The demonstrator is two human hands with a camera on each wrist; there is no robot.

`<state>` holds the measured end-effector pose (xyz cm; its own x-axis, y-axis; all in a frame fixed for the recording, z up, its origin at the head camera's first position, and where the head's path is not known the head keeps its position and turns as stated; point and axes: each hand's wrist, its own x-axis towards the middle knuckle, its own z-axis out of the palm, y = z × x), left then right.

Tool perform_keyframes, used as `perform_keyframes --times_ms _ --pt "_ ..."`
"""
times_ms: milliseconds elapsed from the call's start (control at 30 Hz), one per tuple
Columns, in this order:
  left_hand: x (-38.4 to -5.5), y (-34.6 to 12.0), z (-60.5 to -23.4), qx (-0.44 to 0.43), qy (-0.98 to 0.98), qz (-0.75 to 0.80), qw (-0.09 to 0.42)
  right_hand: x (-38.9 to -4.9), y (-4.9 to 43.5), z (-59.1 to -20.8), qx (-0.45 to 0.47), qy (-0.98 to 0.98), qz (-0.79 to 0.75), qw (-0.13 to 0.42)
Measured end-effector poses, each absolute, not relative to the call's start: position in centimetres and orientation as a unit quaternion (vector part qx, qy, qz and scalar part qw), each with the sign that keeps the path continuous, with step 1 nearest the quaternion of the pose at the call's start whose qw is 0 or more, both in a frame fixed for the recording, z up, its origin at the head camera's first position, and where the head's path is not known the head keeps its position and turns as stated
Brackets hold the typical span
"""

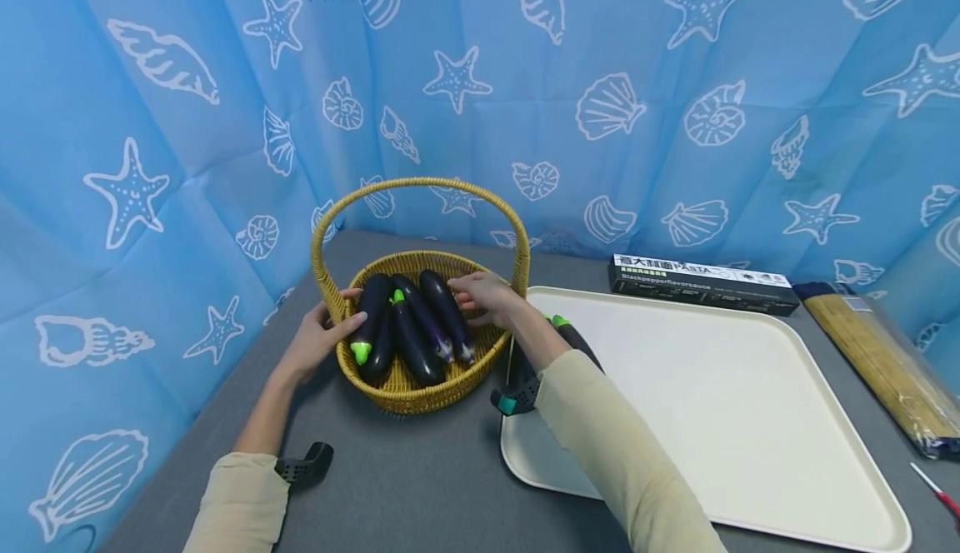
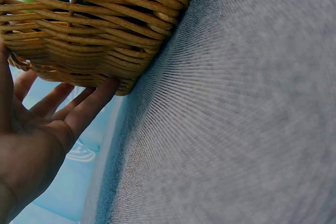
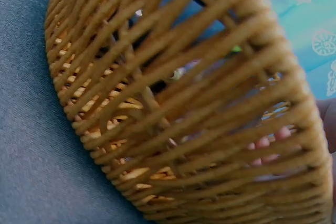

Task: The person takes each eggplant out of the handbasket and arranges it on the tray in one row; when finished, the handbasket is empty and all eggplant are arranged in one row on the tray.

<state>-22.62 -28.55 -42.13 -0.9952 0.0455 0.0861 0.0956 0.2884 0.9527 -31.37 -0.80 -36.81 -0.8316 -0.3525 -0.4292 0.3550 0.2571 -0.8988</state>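
A wicker basket (image 1: 420,403) with a tall hoop handle holds several dark eggplants (image 1: 412,332). My left hand (image 1: 318,341) is at its left side, thumb over the rim beside the leftmost eggplant (image 1: 371,311), fingers outside. In the left wrist view, the fingers of my left hand (image 2: 50,124) touch the woven wall. My right hand (image 1: 487,296) reaches over the right rim, fingers loosely bent near the top of the rightmost eggplant (image 1: 446,311). The right wrist view shows its fingertips (image 3: 270,142) through the weave, holding nothing visible.
A white tray (image 1: 712,420) lies at right; another eggplant (image 1: 576,341) on it is partly hidden by my right arm. Behind are a black pasta box (image 1: 701,284) and, farther right, a packaged bamboo mat (image 1: 877,361). A red-handled tool (image 1: 947,503) lies at the right edge.
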Motion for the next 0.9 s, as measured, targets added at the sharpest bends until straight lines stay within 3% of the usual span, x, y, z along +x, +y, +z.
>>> perform_keyframes --times_ms 733,900 --pt "-22.72 -28.55 -41.95 -0.045 -0.802 -0.595 0.019 -31.12 -1.64 -37.25 0.040 0.722 -0.570 0.391" --pt "-22.69 -28.53 -42.00 -0.041 -0.801 -0.597 0.014 -31.20 -1.62 -37.34 0.053 0.719 -0.583 0.376"
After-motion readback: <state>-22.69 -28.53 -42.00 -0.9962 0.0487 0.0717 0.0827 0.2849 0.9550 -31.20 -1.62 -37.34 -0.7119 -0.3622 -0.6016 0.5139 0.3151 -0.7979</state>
